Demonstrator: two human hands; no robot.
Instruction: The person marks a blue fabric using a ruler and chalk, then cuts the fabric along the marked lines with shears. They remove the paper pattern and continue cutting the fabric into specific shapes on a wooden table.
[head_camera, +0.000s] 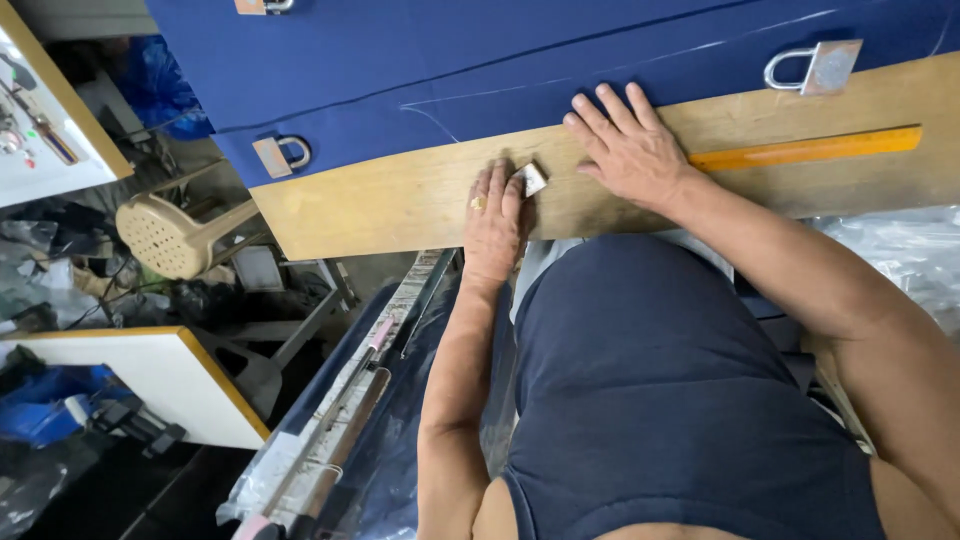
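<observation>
Fingers of left hand (494, 215) together, flat on wooden tabletop (400, 205), touching small white chalk piece (533, 179); right hand (628, 150) spread, pressing beside blue fabric (480, 60). Chalk lies between hands, long axis apparently diagonal, tip toward cloth edge. Orange ruler (805, 150) lies lengthwise along tabletop. Advisable: keep cloth flat.

Cloth (560, 50) lies on the board (400, 200) — ruler (805, 148) right of both hands, chalk (533, 179) seemingly between them.
</observation>
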